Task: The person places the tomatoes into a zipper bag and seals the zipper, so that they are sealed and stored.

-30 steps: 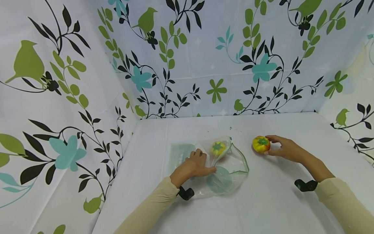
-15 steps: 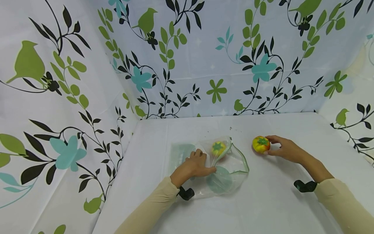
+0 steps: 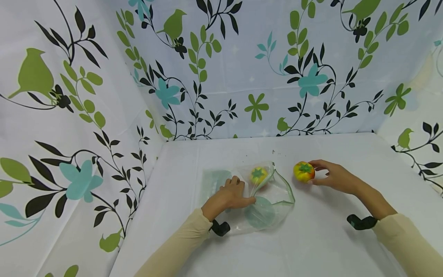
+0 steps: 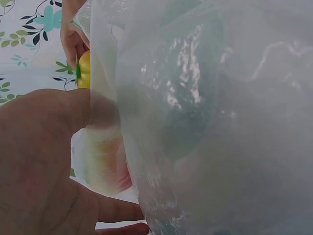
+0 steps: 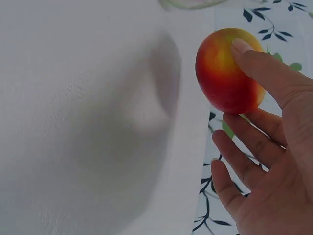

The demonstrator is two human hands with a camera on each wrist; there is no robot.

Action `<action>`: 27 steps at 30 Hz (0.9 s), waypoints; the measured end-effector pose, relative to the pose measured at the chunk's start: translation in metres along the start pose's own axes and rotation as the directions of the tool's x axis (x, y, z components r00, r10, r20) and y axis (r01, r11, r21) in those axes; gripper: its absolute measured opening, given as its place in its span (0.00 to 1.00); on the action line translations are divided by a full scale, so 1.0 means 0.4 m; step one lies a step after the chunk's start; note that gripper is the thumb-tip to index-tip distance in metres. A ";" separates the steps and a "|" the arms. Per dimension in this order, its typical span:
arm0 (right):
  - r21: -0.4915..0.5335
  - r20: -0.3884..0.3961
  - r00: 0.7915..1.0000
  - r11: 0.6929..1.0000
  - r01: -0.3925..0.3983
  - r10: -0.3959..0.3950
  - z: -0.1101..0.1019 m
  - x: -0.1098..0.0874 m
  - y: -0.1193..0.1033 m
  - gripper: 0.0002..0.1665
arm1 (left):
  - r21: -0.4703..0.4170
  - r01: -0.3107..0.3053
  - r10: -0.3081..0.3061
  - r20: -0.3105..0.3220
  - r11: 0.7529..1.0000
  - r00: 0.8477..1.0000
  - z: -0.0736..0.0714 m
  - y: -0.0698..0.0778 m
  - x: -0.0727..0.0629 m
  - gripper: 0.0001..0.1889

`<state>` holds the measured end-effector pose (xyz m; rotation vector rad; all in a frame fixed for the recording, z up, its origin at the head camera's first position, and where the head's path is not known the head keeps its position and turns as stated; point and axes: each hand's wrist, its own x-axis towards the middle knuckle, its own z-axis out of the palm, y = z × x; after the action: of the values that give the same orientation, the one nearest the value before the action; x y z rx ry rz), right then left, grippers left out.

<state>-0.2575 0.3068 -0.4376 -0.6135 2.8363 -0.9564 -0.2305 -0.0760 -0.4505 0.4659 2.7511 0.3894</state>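
We note the yellow-red fruit (image 3: 303,172), pinched in the right hand's (image 3: 333,177) fingers, has just shifted slightly toward the clear bag (image 3: 277,194), apart from it; we judge a carry begun. The left hand's (image 3: 231,195) fingers lie uncurled on the bag.

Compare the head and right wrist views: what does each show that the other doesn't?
Head only: the left hand on the bag, the bagged fruit, the sleeves.

Right wrist only: a mostly red side of the held fruit and the right palm.

Both: the right hand gripping that fruit, white table, leafy cloth and, probably, a green bag edge.
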 end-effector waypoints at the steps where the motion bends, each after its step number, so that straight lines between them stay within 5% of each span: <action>1: 0.008 0.001 1.000 1.000 0.006 -0.006 0.001 -0.003 -0.009 0.40 | -0.003 -0.001 0.001 0.001 1.000 1.000 -0.001 0.000 0.000 0.42; 16: 0.047 0.047 0.996 0.997 0.068 -0.070 0.020 -0.016 -0.102 0.39 | -0.022 -0.015 0.015 0.022 1.000 1.000 -0.010 -0.005 -0.003 0.43; 27: 0.060 0.084 0.993 0.995 0.080 -0.085 0.048 -0.007 -0.118 0.39 | -0.021 -0.016 0.017 0.028 1.000 0.999 -0.014 -0.006 -0.005 0.42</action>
<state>-0.2348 0.2630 -0.4249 -0.7526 2.7177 -0.9932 -0.2315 -0.0801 -0.4457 0.4854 2.7154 0.4114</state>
